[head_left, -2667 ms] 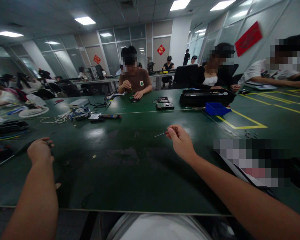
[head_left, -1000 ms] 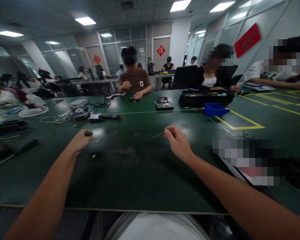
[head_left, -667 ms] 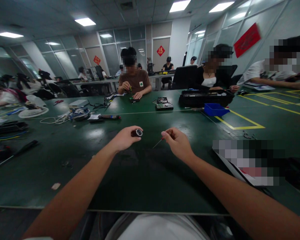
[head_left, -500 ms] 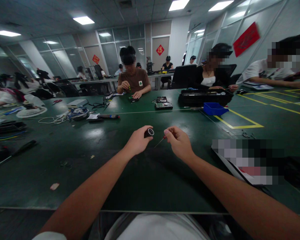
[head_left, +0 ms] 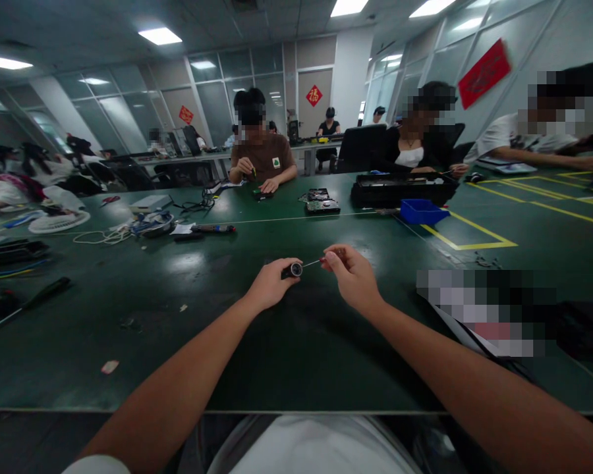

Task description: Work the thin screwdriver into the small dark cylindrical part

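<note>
Above the green table [head_left: 257, 342], my left hand [head_left: 269, 286] is closed around a short black cylinder [head_left: 295, 269] with a silvery ring at its open end, which faces me and to the right. What kind of part it is, I cannot make out. My right hand [head_left: 350, 276] pinches a small screwdriver [head_left: 312, 263] by its red handle, most of which the fingers hide. Its thin shaft points left, and the tip meets the rim of the cylinder or lies just by it.
A blue bin [head_left: 422, 212] and a long black housing [head_left: 402, 189] stand at the back right. Opened drives [head_left: 323, 205] lie mid-table. Left are a pen-like tool [head_left: 212, 229], a white fan [head_left: 59, 220] and a long screwdriver [head_left: 34, 299]. Across the table a co-worker [head_left: 261, 155] handles a small device.
The screwdriver has swung up from pointing down-left to nearly level, its tip now at the cylinder. My left hand has lowered slightly and turned the cylinder's open end more toward me.
</note>
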{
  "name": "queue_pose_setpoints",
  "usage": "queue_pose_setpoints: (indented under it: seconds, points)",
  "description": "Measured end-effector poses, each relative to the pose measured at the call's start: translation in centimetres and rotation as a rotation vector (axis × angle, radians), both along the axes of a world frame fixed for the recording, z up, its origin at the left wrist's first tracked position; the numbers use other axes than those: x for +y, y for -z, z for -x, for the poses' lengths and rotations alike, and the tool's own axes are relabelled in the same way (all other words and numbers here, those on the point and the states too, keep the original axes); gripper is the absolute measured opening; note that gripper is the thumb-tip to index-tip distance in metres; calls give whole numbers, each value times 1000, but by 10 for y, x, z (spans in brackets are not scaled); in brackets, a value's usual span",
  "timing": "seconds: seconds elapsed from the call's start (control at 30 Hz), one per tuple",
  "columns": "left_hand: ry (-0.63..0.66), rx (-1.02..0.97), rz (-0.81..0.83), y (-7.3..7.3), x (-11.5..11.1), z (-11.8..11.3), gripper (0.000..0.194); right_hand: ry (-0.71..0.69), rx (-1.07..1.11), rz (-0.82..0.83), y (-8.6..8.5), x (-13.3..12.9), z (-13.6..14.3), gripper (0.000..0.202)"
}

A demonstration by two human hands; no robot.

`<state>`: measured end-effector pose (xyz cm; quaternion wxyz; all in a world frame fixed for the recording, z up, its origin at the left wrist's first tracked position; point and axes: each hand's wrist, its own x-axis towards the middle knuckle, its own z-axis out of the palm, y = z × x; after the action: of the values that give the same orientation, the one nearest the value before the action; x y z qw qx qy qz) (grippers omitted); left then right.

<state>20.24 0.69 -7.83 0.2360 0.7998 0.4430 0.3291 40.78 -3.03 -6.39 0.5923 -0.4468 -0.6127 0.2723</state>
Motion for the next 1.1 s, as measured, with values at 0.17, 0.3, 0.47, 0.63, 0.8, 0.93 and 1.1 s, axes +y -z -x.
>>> queue_pose_setpoints:
  seconds: [0.17,0.3,0.47,0.63,0.8,0.93,1.1]
  points:
    - [-1,-9,-6,0,-1,-1,41,8,-18,26,-6,-3,0,29]
    - [14,-3,-12,-1,-4,-1,41,69,-103,44,-8,-4,-2,29]
    - [32,29,-28,-5,-7,-1,38,35,-118,49,-6,-2,-4,20]
    - [57,71,-44,-6,-7,-2,37,120,-223,59,-7,-3,-4,39]
    - [23,55,-61,-2,-5,-1,38,69,-216,25,-6,-2,-3,30]
    - [-24,49,-56,-2,-5,-2,40,47,-208,58,-5,-2,-4,34]
    - [-19,73,-58,-4,-7,-3,41,92,-121,37,0,-2,-2,32]
